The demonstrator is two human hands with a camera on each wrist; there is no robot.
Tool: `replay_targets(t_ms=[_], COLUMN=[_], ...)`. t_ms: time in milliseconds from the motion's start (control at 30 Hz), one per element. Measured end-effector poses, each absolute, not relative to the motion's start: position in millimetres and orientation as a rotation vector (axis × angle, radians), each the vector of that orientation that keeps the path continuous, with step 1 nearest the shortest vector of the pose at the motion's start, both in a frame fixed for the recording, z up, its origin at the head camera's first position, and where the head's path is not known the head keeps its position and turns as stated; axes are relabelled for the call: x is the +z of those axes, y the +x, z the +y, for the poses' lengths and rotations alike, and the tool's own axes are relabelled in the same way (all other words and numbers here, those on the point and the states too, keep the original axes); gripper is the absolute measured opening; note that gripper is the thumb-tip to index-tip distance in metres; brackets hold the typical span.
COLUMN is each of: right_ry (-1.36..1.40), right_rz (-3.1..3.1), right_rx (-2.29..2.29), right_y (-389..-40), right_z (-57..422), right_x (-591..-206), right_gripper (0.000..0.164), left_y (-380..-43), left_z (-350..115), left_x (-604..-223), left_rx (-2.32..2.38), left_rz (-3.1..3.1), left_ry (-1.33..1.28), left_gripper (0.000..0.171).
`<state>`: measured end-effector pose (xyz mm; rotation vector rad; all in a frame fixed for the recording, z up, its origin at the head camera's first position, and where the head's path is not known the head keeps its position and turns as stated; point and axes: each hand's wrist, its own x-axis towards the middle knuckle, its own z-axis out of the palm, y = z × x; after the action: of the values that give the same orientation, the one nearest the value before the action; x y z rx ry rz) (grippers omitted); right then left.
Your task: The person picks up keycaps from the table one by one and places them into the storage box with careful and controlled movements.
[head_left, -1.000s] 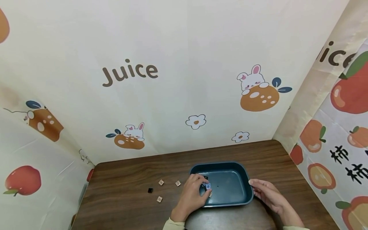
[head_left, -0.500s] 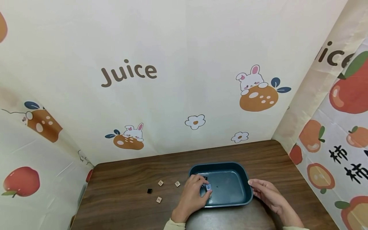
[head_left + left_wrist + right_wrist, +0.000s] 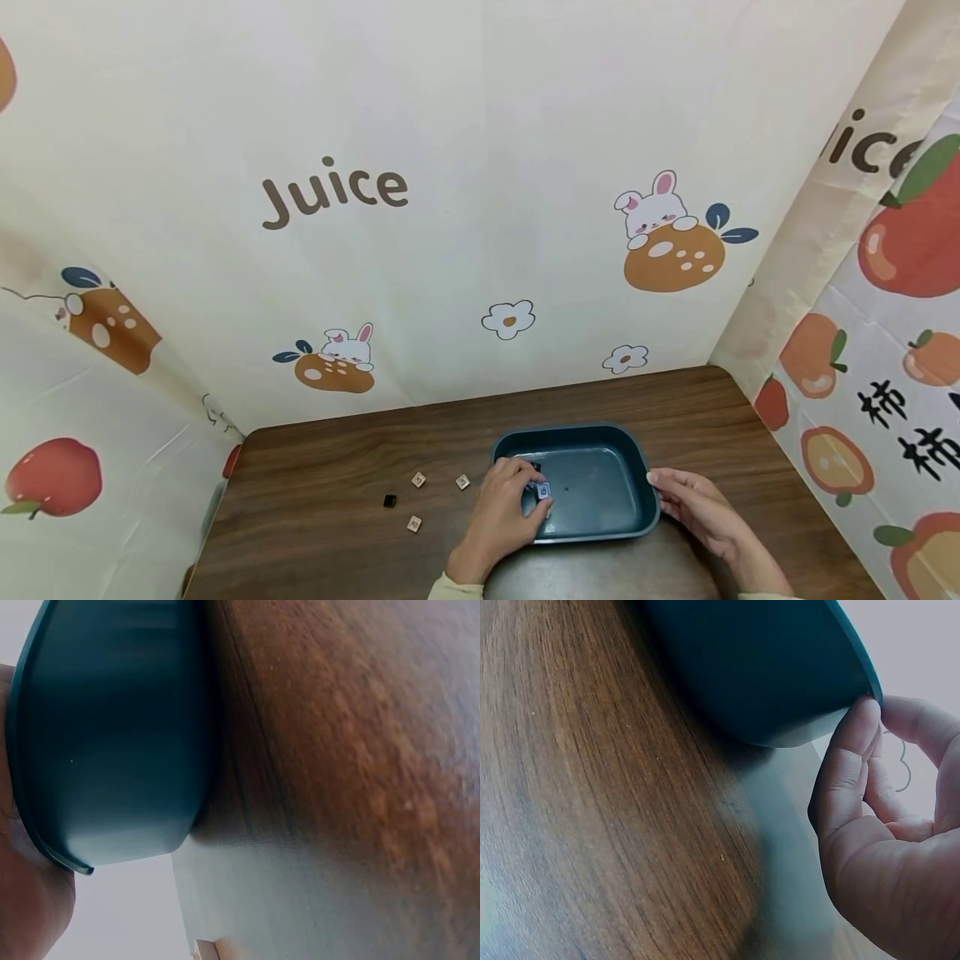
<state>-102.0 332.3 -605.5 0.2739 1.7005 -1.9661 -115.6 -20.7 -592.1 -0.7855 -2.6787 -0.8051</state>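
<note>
Between thumb and fingers my left hand (image 3: 501, 508) pinches a small light-blue cube (image 3: 543, 491) with a mark on its face, inside the left part of a dark teal tray (image 3: 603, 536). Beside that hand, a small black cube (image 3: 536, 467) and a pale piece, mostly hidden by the fingers, show in the tray. At the tray's right end, my right hand (image 3: 697, 504) grips the rim between thumb and fingers. That pinch shows closely in the right wrist view, with the fingertips (image 3: 866, 720) on the rim. The left wrist view has the tray's outer wall (image 3: 112, 735); the blue cube is hidden there.
Left of the tray on the brown wooden table (image 3: 315, 467) lie loose pale cubes (image 3: 418, 480) and a black cube (image 3: 390, 501). Printed cloth (image 3: 450, 250) hangs along the table's back edge and at both sides.
</note>
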Motion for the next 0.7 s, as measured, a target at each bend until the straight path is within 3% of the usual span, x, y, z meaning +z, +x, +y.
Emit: replay_targets(t_ms=[700], right_ry=[0.294], right_rz=[1.707], right_rx=[-1.954], right_y=[-101.4], right_z=[331.7], right_x=[-603.1], right_gripper=[0.025], left_y=[-116.5], left_z=[-24.4], left_x=[-590.2], left_rx=[-0.927], left_rz=[-2.638], left_ry=[-0.801], left_gripper=[0.028])
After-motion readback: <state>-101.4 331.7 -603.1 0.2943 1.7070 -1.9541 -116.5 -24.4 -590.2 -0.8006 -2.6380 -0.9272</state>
